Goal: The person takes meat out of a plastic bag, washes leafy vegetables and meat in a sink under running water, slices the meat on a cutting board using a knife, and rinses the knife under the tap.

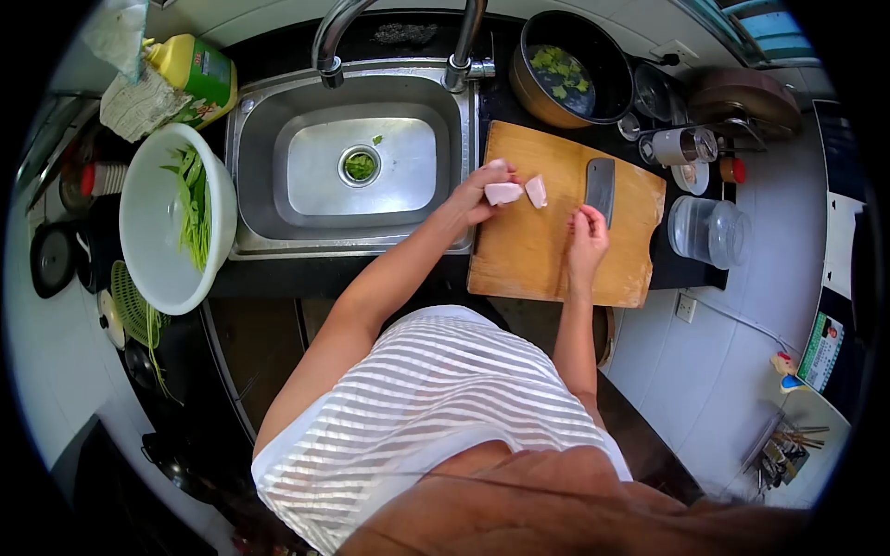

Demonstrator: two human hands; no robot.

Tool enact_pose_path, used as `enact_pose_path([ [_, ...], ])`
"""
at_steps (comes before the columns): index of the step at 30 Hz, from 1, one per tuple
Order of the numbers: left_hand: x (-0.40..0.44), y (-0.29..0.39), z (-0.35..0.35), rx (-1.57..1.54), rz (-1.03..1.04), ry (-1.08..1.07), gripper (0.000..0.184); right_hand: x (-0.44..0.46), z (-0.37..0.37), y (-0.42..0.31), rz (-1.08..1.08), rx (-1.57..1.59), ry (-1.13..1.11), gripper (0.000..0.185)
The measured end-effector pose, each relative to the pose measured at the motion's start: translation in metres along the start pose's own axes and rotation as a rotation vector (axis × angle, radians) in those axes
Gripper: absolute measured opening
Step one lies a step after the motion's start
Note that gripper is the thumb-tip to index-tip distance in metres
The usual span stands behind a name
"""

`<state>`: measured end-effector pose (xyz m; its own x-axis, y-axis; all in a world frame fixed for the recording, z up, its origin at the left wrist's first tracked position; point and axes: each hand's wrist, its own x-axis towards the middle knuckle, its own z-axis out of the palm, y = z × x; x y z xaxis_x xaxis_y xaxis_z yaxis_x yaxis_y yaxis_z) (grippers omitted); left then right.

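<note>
Kitchen counter (315, 271), greens (195, 204) in bowl (141, 222), leaves (562, 72) in pot (536, 104), left grip (476, 195) pinching pink meat (503, 193), right grip (587, 243) unclear

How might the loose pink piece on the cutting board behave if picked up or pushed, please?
The pink piece is smaller than the left hand, so probably light. Its angular outline suggests sliding rather than rolling. Its chunky shape hints it might not flop much.

Passing room: bare lower stretch of rectangular tan wooden board (524, 264) between left hand (476, 195) and right hand (588, 243). In the way: pale pink block (503, 193) in the left hand, loose pale pink wedge (536, 191) just beside, grey steel cleaver (600, 183) at the right. Round brown-black pot (534, 93) blocks far edge.
</note>
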<state>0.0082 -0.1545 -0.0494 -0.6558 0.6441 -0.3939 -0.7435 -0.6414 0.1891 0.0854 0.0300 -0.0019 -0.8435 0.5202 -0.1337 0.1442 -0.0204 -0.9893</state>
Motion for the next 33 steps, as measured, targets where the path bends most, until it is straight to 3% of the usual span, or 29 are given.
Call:
enact_pose_path([
  [2,-0.010,0.003,-0.012,-0.009,-0.019,0.009,0.026,0.007,0.013,0.010,-0.177,-0.332,-0.063,0.029],
  [4,-0.020,0.006,-0.020,-0.014,-0.037,0.015,0.028,0.007,0.033,-0.004,-0.208,-0.731,-0.177,0.041],
  [5,-0.026,0.008,-0.021,-0.089,-0.035,0.004,0.029,0.009,0.041,0.000,-0.205,-0.734,-0.169,0.041],
  [7,-0.032,0.013,-0.027,-0.213,-0.051,-0.079,0.034,0.014,0.052,0.011,-0.558,-1.072,-0.294,0.041],
  [11,-0.048,0.018,-0.032,-0.307,-0.024,-0.129,0.041,0.019,0.065,0.023,-0.455,-1.004,-0.279,0.035],
  [13,-0.055,0.021,-0.028,-0.389,0.004,-0.088,0.046,0.018,0.072,0.022,0.028,-0.446,-0.345,0.031],
  [17,-0.066,0.030,-0.040,-0.413,0.052,-0.241,0.055,-0.017,0.125,-0.019,-0.152,-0.469,-0.540,0.029],
  [19,-0.077,0.040,-0.038,-0.380,0.152,-0.174,0.055,-0.014,0.145,-0.019,-0.785,-0.677,-0.694,0.030],
  [20,-0.085,0.047,-0.034,-0.350,0.210,-0.093,0.054,-0.005,0.154,-0.023,-0.798,-0.674,-0.707,0.030],
  [22,-0.094,0.065,-0.046,-0.373,0.266,-0.169,0.050,0.028,0.179,-0.034,-0.391,-0.316,-0.464,0.036],
  [24,-0.099,0.081,-0.058,-0.387,0.315,-0.237,0.045,0.076,0.207,-0.031,-0.404,-0.379,-0.235,0.041],
  [26,-0.104,0.097,-0.071,-0.421,0.411,-0.219,0.042,0.127,0.233,-0.009,-0.569,-0.485,-0.082,0.045],
  [28,-0.109,0.110,-0.075,-0.414,0.464,-0.230,0.041,0.176,0.253,0.017,-0.372,-0.398,-0.095,0.042],
  [30,-0.112,0.120,-0.076,-0.374,0.485,-0.195,0.044,0.203,0.262,0.023,-0.094,-0.557,-0.237,0.044],
  [32,-0.110,0.127,-0.078,-0.364,0.535,-0.181,0.043,0.213,0.266,0.046,-0.286,-0.509,-0.140,0.044],
  [33,-0.108,0.130,-0.079,-0.391,0.542,-0.185,0.041,0.229,0.267,0.063,-0.245,-0.533,-0.088,0.043],
])
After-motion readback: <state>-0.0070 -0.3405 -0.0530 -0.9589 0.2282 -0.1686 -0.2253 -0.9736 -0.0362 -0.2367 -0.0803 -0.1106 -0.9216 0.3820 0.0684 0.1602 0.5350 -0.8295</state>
